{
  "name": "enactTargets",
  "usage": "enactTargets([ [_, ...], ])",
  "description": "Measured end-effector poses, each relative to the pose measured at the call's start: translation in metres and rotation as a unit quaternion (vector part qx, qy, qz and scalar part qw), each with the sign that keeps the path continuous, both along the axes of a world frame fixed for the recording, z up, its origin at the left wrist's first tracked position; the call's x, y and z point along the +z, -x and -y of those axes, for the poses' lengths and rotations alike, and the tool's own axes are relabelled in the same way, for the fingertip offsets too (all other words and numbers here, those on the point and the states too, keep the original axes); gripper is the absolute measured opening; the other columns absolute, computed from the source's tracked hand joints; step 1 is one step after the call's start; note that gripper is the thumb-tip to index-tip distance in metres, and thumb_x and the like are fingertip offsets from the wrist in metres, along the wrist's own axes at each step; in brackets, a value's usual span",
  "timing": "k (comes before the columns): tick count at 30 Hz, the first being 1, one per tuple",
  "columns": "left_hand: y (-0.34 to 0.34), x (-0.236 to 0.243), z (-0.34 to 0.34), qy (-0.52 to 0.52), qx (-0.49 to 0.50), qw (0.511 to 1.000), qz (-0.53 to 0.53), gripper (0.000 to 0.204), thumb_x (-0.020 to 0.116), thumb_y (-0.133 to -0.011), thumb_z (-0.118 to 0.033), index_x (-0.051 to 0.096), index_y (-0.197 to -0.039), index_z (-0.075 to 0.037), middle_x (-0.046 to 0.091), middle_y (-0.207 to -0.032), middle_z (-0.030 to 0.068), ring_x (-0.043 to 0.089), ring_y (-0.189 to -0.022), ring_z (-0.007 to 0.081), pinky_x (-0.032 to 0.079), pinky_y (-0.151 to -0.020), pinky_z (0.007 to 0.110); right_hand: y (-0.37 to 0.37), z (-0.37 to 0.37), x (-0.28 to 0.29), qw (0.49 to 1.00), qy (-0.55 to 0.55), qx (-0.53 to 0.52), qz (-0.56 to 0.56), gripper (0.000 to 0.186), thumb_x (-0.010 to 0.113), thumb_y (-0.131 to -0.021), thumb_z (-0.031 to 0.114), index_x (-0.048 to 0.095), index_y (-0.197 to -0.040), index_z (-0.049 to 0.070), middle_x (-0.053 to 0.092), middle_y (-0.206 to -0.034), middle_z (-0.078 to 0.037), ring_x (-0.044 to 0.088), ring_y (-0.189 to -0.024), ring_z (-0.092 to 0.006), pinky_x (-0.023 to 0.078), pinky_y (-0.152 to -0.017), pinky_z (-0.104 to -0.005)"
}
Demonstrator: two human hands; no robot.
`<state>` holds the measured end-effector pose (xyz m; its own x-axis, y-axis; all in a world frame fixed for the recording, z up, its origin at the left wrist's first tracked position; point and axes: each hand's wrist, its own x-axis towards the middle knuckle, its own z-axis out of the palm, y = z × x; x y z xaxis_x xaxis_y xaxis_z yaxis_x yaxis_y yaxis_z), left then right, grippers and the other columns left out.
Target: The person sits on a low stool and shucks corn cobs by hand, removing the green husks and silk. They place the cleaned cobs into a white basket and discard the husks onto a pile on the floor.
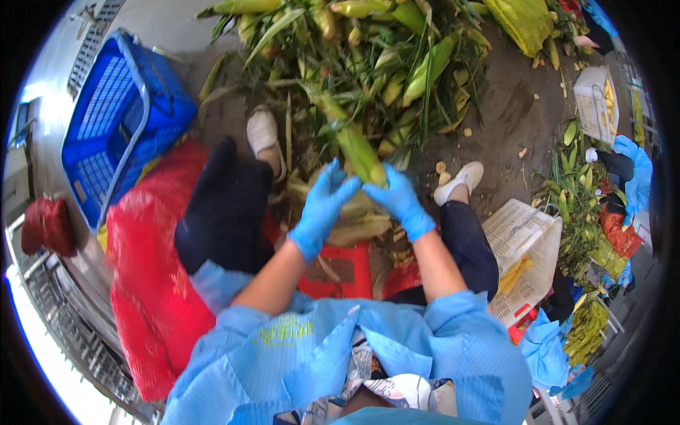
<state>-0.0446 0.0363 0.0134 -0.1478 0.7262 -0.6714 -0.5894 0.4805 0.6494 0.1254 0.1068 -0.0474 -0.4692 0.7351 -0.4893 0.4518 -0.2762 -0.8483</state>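
1. Heap of green leafy corn ears and loose husks (386, 78): top centre of frame, on floor.
2. Shiny red woven sack (159, 269): left of frame, below the blue perforated plastic basket (170, 113), which sits tilted upper left.
3. White perforated plastic basket (517, 227): right of frame, tilted, yellow pieces inside.
4. Green-husked, elongated corn ear (353, 142): centre, over heap's lower edge. Long axis steep, upper left to lower right; leafy end points up-left, rounded yellowish end down-right.
5. Blue-gloved right hand (404, 205): thumb and fingers grasping ear's lower end.
6. Blue-gloved left hand (319, 212): thumb just beside that end, fingers bent; can't tell if gripping.
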Motion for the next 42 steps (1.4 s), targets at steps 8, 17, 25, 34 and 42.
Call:
enactTargets([
  [8, -0.029, 0.04, 0.034, -0.085, -0.072, 0.987, -0.12, 0.047, 0.074, -0.077, -0.022, 0.053, -0.113, 0.0, 0.063, -0.099, 0.0081, 0.059, -0.084, 0.0128, 0.048, -0.075, 0.028, -0.016, 0.064, 0.13, 0.987, -0.085, -0.116, -0.078, 0.033, 0.057, -0.089, 0.016, 0.056, -0.118, -0.001, 0.061, -0.113, -0.012, 0.057, -0.101, -0.0161, 0.045, -0.088, -0.0287],
  [17, -0.056, 0.087, 0.06, -0.278, -0.15, 0.743, -0.59, 0.056, 0.076, -0.067, -0.024, 0.053, -0.113, -0.004, 0.056, -0.089, 0.0132, 0.057, -0.083, 0.0309, 0.048, -0.07, 0.038, -0.027, 0.057, 0.164, 0.986, -0.049, -0.156, -0.033, 0.023, 0.06, -0.084, 0.016, 0.064, -0.095, -0.004, 0.067, -0.081, -0.006, 0.059, -0.066, -0.0106, 0.049, -0.062, -0.0262],
  [25, -0.052, 0.115, 0.061, -0.281, -0.174, 0.688, -0.646, 0.055, 0.077, -0.067, -0.024, 0.054, -0.112, -0.005, 0.058, -0.089, 0.0124, 0.06, -0.08, 0.0287, 0.048, -0.071, 0.036, -0.013, 0.069, 0.197, 0.946, 0.003, -0.292, -0.14, 0.016, 0.059, -0.082, 0.008, 0.065, -0.093, -0.003, 0.066, -0.081, -0.007, 0.061, -0.07, -0.012, 0.051, -0.064, -0.0266],
  [34, -0.048, 0.11, 0.048, -0.28, -0.115, 0.881, -0.365, 0.058, 0.077, -0.069, -0.03, 0.054, -0.112, 0.0, 0.058, -0.1, 0.0148, 0.057, -0.091, 0.0294, 0.046, -0.083, 0.036, -0.016, 0.071, 0.165, 0.856, 0.148, -0.39, -0.305, 0.018, 0.053, -0.082, 0.009, 0.063, -0.094, -0.001, 0.064, -0.087, -0.01, 0.061, -0.074, -0.0174, 0.05, -0.07, -0.0279],
  [42, -0.064, 0.107, -0.002, -0.227, 0.057, 0.943, -0.236, 0.03, 0.059, -0.088, -0.022, 0.055, -0.109, -0.001, 0.062, -0.095, 0.0078, 0.058, -0.077, 0.0176, 0.048, -0.073, 0.03, 0.016, 0.064, 0.155, 0.797, 0.21, -0.469, -0.316, 0.021, 0.045, -0.084, 0.018, 0.056, -0.092, 0.002, 0.058, -0.093, -0.01, 0.055, -0.085, -0.0226, 0.046, -0.082, -0.0368],
])
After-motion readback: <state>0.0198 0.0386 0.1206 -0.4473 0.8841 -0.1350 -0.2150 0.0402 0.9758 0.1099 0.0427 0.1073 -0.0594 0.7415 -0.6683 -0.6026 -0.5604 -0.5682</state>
